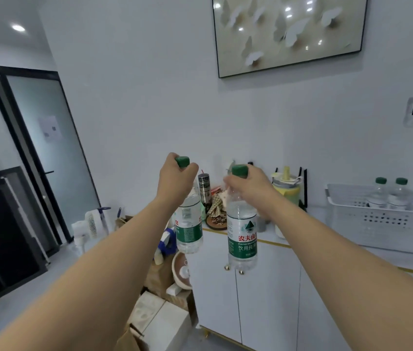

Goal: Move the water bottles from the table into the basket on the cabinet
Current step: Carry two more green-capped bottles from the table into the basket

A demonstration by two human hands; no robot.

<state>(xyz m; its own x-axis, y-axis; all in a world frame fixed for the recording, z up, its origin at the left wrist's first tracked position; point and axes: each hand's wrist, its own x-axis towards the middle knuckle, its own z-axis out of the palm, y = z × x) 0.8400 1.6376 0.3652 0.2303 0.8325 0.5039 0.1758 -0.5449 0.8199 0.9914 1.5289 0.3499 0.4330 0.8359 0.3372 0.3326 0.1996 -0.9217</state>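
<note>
A: Which way do your two bottles point?

B: Both hang upright, long axis vertical, green caps up and bases down; the left bottle (189, 224) tilts a little, its base swinging toward the right one; the right bottle (242, 231) hangs straighter, its label facing you.

A: And where do they sit against your hands?

B: Each hangs below its hand; your left hand (175, 177) curls round the neck of the left bottle just under the cap, which pokes out above your fingers; your right hand (247, 186) grips the right bottle the same way, at the neck, cap showing on top; both bodies dangle free in the air in front of the white cabinet (263, 300), touching nothing.

A: Where is the basket?

B: The white basket (377, 219) stands on the cabinet's surface, well off to the right of your right hand; two more bottles (390, 196) stand upright inside it, side by side, caps up; between your hands and the basket stand a metal flask (204, 186) and a yellow jug (287, 188).
</note>
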